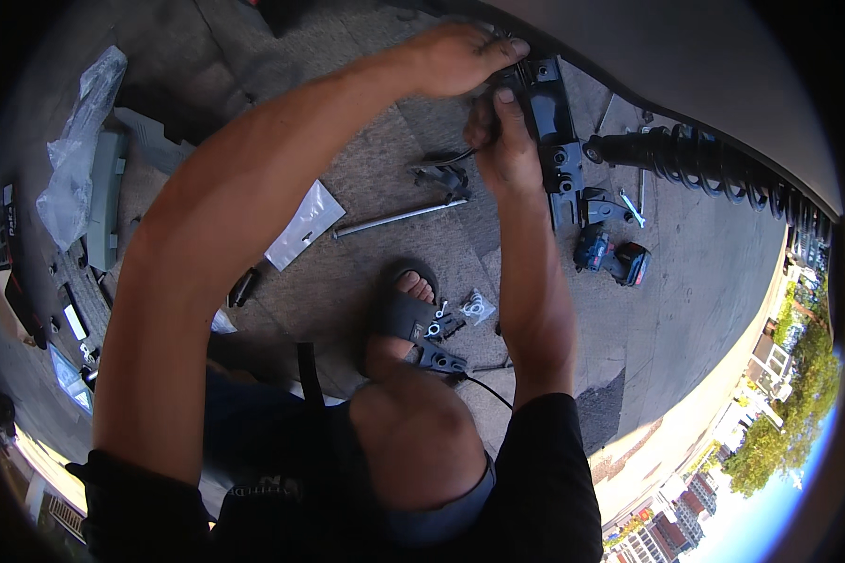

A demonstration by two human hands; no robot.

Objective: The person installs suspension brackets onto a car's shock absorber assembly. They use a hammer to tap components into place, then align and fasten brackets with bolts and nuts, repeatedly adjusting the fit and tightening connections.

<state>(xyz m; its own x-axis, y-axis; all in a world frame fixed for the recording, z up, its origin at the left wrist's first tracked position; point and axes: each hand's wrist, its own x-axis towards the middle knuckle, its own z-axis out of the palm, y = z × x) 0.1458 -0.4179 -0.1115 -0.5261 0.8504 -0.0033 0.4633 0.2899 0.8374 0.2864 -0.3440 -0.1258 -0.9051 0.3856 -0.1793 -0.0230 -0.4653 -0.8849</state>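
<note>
Paved ground (pixel 667 305) in bright daylight spreads around the black metal bracket (pixel 556 122), with trees (pixel 787 422) and buildings (pixel 690 507) well beyond it, to the right and toward the body. The bracket lies ahead of the person, just right of both hands, its long axis running mostly away from the body. The left hand (pixel 455 61) is at its far end, the right hand (pixel 509 145) along its left edge and closer to the body; neither is clearly the nearer. Both hands are partly closed, fingers curled and thumbs pressed forward (whether they grip the bracket itself or some slim part against its edge, I cannot tell).

Space on the far right side of the bracket looks the tightest: a large dark panel (pixel 714 56) slants over there, and a coil-spring shock absorber (pixel 704 161) reaches in from the right, its end near the bracket. Right of the bracket's near end are a wrench (pixel 633 208) and a blue-and-black power tool (pixel 612 255). Left of the bracket, a small dark part (pixel 441 176) sits beside a metal rod (pixel 399 218); farther left is a clear plastic bag (pixel 305 225). Toward the body from the bracket lies a small packet (pixel 477 307), beside the sandalled foot (pixel 406 314).
</note>
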